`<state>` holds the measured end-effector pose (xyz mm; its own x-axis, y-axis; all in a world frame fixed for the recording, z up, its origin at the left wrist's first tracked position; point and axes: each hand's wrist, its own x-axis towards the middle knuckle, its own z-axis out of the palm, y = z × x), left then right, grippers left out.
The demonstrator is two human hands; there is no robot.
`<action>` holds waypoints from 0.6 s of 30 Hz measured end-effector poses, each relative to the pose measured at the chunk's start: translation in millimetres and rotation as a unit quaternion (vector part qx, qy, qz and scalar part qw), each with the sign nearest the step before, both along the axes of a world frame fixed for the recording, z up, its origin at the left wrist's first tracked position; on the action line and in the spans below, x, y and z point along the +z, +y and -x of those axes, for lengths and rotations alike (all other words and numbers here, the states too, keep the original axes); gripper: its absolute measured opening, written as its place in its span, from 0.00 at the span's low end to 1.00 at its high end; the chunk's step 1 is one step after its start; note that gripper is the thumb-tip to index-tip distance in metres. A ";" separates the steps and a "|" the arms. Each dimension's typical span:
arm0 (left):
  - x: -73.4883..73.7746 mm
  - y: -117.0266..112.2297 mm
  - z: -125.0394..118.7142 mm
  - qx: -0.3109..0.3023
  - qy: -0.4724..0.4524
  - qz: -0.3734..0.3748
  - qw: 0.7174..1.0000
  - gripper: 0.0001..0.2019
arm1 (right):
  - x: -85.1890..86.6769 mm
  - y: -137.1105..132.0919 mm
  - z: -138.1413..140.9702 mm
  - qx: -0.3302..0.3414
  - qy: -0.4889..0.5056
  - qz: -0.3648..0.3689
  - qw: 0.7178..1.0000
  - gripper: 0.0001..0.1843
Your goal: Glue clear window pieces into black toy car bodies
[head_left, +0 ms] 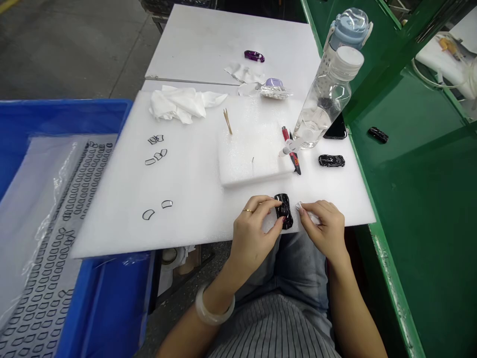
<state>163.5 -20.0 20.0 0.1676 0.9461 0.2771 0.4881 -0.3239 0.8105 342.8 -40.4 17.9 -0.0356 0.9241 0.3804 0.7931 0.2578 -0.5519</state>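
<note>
Near the front edge of the white foam sheet (201, 199), my left hand (255, 231) grips a glossy black toy car body (284, 211) between thumb and fingers. Just right of it, my right hand (324, 226) pinches a small wad of white tissue (299, 205), its tip close to the car but apart from it. Two more black car bodies lie to the right, one on the foam (331, 160) and one on the green surface (378, 134). Small black-rimmed window pieces (167, 204) are scattered on the left.
A raised foam block (257, 139) holds upright toothpicks (227, 122). Right of it are a red-black tool (294, 156), a clear bottle (322, 107), a blue-lidded bottle (348, 30) and a phone (336, 128). Crumpled tissue (182, 103) and a purple car (254, 55) lie behind. A blue bin (112, 298) stands left.
</note>
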 end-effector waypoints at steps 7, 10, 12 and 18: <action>3.5 -4.7 19.7 -0.072 0.024 0.054 0.996 0.22 | 13.3 7.1 -25.6 0.018 0.040 0.082 0.996 0.04; 1.0 -8.2 22.4 -0.068 0.052 0.034 0.996 0.20 | 20.2 24.6 -45.2 -0.072 -0.043 0.032 0.996 0.07; -0.5 -9.9 21.8 -0.064 0.064 0.017 0.996 0.18 | 24.9 32.4 -47.4 -0.126 -0.129 -0.022 0.983 0.10; 0.0 -5.8 31.8 -0.099 0.112 0.004 0.989 0.19 | 19.1 4.1 19.8 -0.084 -0.116 0.003 0.990 0.20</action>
